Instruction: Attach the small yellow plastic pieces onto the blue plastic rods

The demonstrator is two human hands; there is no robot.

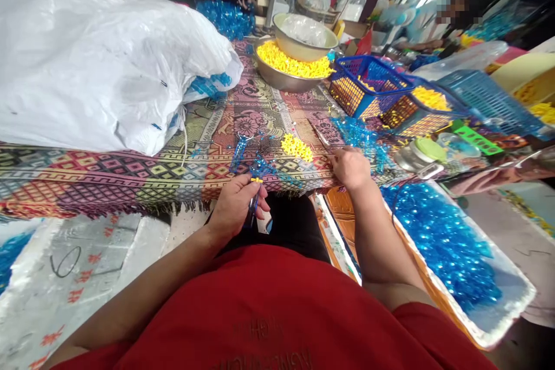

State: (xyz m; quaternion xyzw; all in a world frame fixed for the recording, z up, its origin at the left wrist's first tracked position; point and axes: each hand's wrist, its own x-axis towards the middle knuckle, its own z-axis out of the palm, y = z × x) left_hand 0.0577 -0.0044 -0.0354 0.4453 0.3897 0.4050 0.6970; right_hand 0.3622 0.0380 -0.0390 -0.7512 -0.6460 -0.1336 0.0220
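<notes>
My left hand (234, 207) is closed at the table's front edge, its thumb and fingers pinching a blue plastic piece (253, 203) with a small yellow part (256, 180) across its top. Just beyond it lie loose clear-blue pieces (262, 166) and a blue strip (238, 153). My right hand (352, 167) rests at the cloth edge with its fingers curled down; anything in them is hidden. Close to its fingertips lies a thin stick-like tool (319, 134). Between the hands, slightly farther back, sits a small heap of yellow pieces (297, 147). More blue pieces (362, 136) lie beyond the right hand.
A big white plastic bag (108, 58) covers the table's left. Behind stand a metal bowl (286, 80) of yellow pieces and blue baskets (368, 84). A lidded jar (418, 156) is at right. Below is a foam box (515, 312) of blue pieces. People are at the back.
</notes>
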